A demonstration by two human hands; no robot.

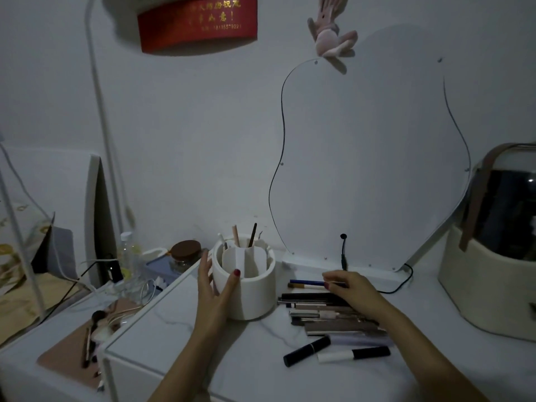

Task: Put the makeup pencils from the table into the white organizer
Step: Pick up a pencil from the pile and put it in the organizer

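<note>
Now we steady the white organizer (246, 288) while reaching for the makeup pencils (324, 310) on the desk (203, 349).

Our left hand (214, 288) grasps the organizer's round wall, thumb on the front and fingers wrapped behind. Its divided compartments already hold a pink pencil (235, 235), a dark brush handle (252, 235) and a small dark-tipped stick, all upright in the rear sections; the front sections look bare. Our right hand (352, 290) lies over the pile of pencils just right of the organizer, its fingers curled and pinching a thin stick near a blue pencil (307, 282). A black tube (307, 351) and a black-and-white pen (353, 354) lie nearest us. A cream case (475, 297) with a dark domed window stands far right.
</note>
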